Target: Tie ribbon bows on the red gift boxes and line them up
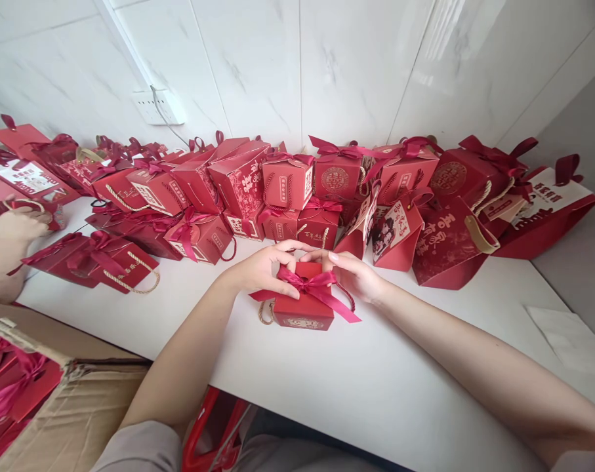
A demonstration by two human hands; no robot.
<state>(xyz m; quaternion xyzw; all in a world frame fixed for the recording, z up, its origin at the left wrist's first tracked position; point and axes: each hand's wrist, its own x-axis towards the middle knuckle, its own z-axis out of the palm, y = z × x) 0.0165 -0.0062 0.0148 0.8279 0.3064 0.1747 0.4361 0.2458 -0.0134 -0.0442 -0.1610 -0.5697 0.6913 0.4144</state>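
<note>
A small red gift box [304, 311] with gold print stands on the white table right in front of me. A crimson ribbon bow [321, 283] is tied over its top. My left hand [266, 270] grips the box from the left and back, its thumb on the ribbon. From the right, my right hand [359, 274] curves round the back corner, fingers against the box and partly hidden behind it. The fingertips of both hands come close together at the far side. A tan rope handle [265, 313] hangs at the box's left, and a dark red cord [347, 296] shows at the right.
Rows of red gift boxes [285, 183] line the tiled wall. Red gift bags [454, 239] stand at right near white paper [567, 337]. At left are two boxes [123, 265], another person's hand [19, 223], and a cardboard carton [88, 406] holding more boxes.
</note>
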